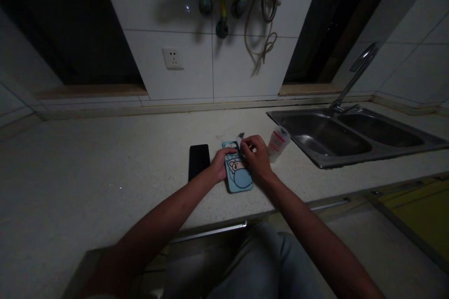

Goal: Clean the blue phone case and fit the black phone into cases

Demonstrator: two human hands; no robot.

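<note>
A light blue phone case with a cartoon animal (239, 178) lies flat on the pale countertop (105, 168). My left hand (221, 164) rests on the case's left edge, fingers curled onto it. My right hand (255, 155) presses on the case's upper right part, fingers pinched on a small thin piece I cannot make out. A black phone (199, 160) lies screen up just left of the case, untouched.
A small clear bottle with a red label (278, 143) stands right of my right hand. A steel double sink (354, 134) with a tap (354, 74) fills the right side. A wall socket (173, 58) and hoses hang on the tiled back wall.
</note>
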